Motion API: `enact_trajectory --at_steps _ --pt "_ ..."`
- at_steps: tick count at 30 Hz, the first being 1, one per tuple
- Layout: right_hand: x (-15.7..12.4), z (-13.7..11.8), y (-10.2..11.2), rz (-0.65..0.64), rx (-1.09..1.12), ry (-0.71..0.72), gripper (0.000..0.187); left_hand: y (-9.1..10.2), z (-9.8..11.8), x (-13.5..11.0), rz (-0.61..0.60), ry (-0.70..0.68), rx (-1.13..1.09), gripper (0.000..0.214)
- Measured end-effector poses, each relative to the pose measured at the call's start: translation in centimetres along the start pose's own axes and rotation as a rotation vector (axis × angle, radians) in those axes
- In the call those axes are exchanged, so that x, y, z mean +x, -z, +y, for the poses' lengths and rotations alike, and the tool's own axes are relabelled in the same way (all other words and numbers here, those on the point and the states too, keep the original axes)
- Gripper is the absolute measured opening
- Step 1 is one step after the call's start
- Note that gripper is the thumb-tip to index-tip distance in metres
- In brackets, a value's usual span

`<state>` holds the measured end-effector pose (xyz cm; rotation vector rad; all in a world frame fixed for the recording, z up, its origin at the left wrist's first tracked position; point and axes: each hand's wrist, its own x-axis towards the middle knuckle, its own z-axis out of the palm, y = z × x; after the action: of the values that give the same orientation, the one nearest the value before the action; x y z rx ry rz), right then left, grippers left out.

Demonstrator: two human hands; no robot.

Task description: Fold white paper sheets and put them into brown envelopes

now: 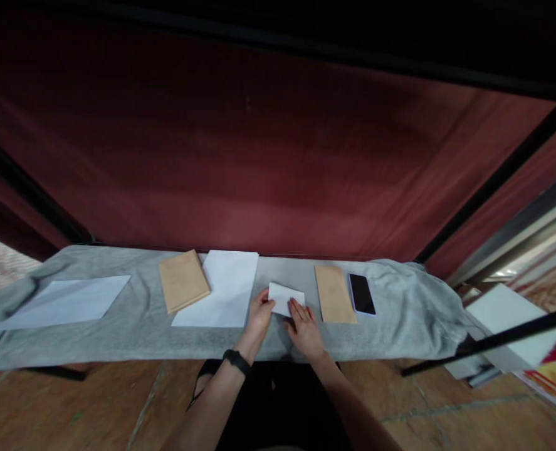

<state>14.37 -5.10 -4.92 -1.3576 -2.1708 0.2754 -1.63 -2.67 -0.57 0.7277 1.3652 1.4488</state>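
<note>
A small folded white sheet of paper lies in front of me on the grey cloth. My left hand pinches its left edge, thumb on top and fingers at the side. My right hand rests on its right part, with fingers stretched out flat over the paper. Just right of that hand lies a brown paper envelope. To the left of my left hand is a stack of white paper sheets, with a stack of brown envelopes overlapping its left side.
A long narrow table under a grey cloth spans the view. A phone lies right of the single envelope. Another white sheet lies at the far left. A dark red panel with black frame bars rises behind the table.
</note>
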Motion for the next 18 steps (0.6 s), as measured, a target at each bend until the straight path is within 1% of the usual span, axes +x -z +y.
enact_trajectory --at_steps 2,5,7,10,13,15,18 --pt "1.0 -0.5 0.6 0.088 0.266 -0.141 0.043 -0.2 0.5 0.0 -0.031 0.042 -0.074 0.042" --pt "3.0 -1.1 0.8 0.259 0.823 -0.409 0.038 -0.4 0.4 -0.4 -0.041 0.165 -0.16 0.044" --pt "4.0 -1.5 0.5 0.311 1.015 -0.507 0.04 -0.5 -0.3 -0.8 -0.038 0.213 -0.143 0.048" --pt "4.1 -2.0 -0.4 0.318 1.111 -0.554 0.042 -0.6 -1.7 -1.2 -0.055 0.2 -0.133 0.062" --pt "3.0 -1.4 -1.0 0.354 1.155 -0.608 0.04 -0.2 -2.7 -0.3 -0.036 0.105 -0.078 0.077" --pt "2.2 -0.2 -1.0 0.405 1.111 -0.643 0.042 0.4 -2.9 0.8 -0.054 0.007 0.063 0.081" --pt "1.1 1.9 -0.7 0.449 0.995 -0.638 0.048 1.6 -2.6 2.4 -0.16 -0.124 0.432 0.08"
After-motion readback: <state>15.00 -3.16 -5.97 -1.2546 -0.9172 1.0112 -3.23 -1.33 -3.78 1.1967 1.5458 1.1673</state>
